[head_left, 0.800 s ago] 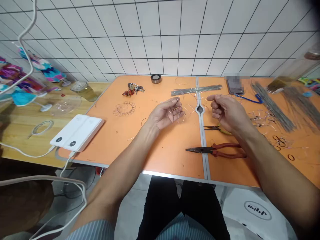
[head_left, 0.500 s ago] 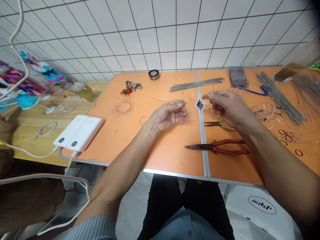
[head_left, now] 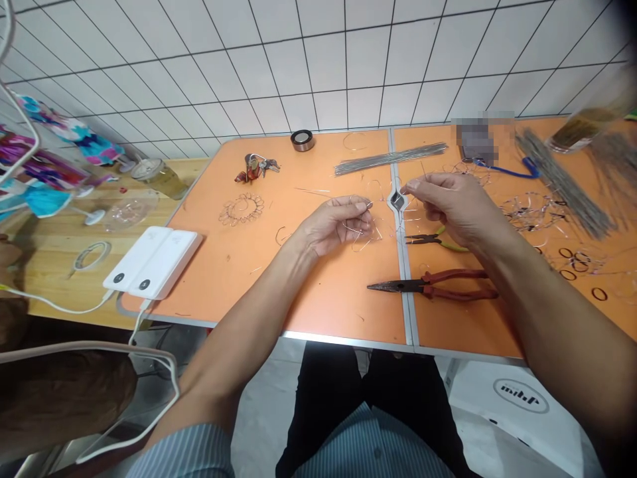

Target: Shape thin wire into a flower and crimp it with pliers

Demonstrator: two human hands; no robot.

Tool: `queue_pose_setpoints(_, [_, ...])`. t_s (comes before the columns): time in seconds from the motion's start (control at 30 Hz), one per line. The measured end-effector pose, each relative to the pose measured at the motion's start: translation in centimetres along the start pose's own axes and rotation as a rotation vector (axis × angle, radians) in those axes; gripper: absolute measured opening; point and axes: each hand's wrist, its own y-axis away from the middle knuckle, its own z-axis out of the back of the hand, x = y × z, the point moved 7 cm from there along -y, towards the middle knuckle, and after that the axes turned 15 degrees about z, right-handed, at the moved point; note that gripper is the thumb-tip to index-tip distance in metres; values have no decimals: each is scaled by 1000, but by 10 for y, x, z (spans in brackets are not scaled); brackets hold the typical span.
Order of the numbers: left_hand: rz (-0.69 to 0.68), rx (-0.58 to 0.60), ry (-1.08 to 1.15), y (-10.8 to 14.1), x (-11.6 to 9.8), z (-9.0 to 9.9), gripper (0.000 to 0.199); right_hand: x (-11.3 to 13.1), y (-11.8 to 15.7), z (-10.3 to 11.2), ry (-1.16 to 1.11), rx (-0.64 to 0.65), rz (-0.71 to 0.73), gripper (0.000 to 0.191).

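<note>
My left hand (head_left: 338,224) hovers just above the orange table (head_left: 318,292), its fingers curled around several thin bent wire pieces (head_left: 365,234). My right hand (head_left: 448,204) is to its right, past the table's centre seam, thumb and forefinger pinched on a thin wire (head_left: 423,170) that sticks up. Red-handled long-nose pliers (head_left: 432,287) lie on the table in front of both hands. Smaller green-handled pliers (head_left: 432,239) lie under my right wrist.
A bundle of straight wires (head_left: 391,158), a tape roll (head_left: 302,139), keys (head_left: 256,166) and a wire flower (head_left: 242,208) lie farther back. More wire bundles (head_left: 562,182), wire loops and small black rings (head_left: 577,259) sit at right. Two white power banks (head_left: 152,260) with cables rest at the left edge.
My right hand moved left toward the seam and pinched a thin wire. My left hand closed more around its wire pieces. The view shifted down slightly.
</note>
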Motion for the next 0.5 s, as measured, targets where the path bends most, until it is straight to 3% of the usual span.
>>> queue_pose_setpoints(0.27, [23, 35, -54, -1, 4, -5, 8, 11, 2, -2, 121, -31, 19, 23])
queue_pose_setpoints(0.5, [-12, -15, -121, -1, 2, -2, 19, 6, 4, 2, 173, -34, -17, 31])
